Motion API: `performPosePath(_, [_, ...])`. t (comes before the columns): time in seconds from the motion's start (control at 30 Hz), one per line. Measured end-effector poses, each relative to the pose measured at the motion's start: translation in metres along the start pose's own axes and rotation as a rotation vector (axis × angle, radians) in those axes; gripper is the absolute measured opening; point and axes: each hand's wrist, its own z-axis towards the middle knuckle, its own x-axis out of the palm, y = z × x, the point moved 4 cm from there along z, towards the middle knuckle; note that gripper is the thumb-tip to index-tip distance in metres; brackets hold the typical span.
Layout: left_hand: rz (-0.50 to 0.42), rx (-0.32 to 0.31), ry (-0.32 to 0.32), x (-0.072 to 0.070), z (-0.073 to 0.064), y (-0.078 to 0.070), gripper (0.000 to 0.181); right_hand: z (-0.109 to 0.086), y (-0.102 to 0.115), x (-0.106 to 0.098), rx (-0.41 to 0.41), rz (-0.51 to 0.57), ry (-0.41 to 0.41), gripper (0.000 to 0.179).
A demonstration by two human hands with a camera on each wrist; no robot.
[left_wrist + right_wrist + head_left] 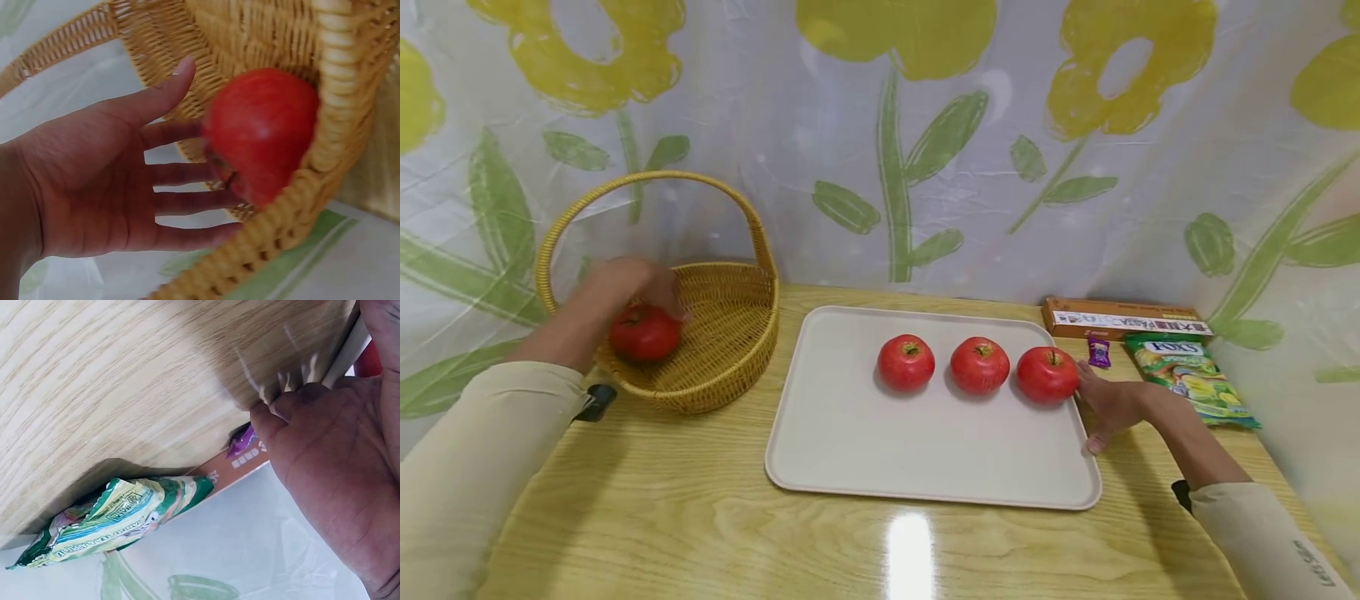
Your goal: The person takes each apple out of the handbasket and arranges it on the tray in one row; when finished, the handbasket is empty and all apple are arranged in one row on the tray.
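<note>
My left hand (pixel 657 287) reaches into a yellow wicker basket (pixel 760 346) beneath its tall handle. Beside its fingers a red apple (pixel 643 335) lies inside the basket wall. In the left wrist view the fingers stretch straight, partly behind the apple (pixel 262 131), and the thumb stands away from it. Three more red apples, a left one (pixel 906 363), a middle one (pixel 980 366) and a right one (pixel 1047 375), sit in a row on a white tray (pixel 925 450). At the tray's right rim rests my right hand (pixel 1112 406), fingertips near the right apple, thumb spread lower.
Right of the tray lie a long brown box (pixel 1127 319), a small purple packet (pixel 1098 352) and a green snack bag (pixel 1195 379). A flowered curtain (pixel 760 125) hangs behind the wooden table (pixel 715 517).
</note>
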Motion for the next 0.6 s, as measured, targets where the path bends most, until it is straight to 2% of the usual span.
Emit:
performPosePath(0.1, [0.028, 0.048, 0.088, 0.008, 0.004, 0.003, 0.05, 0.0, 0.001, 0.0, -0.011, 0.01, 0.001, 0.15])
performPosePath(0.13, [0.03, 0.045, 0.095, 0.01, 0.005, 0.003, 0.05, 0.0, 0.001, 0.0, -0.013, 0.011, 0.003, 0.15])
performPosePath(0.4, [0.133, 0.04, 0.073, 0.013, 0.003, -0.002, 0.056, -0.001, 0.001, 0.0, -0.01, 0.0, -0.001, 0.149])
performPosePath(0.6, [0.137, 0.065, 0.096, 0.01, -0.001, -0.009, 0.053, -0.001, 0.0, 0.001, -0.003, -0.003, 0.0, 0.15])
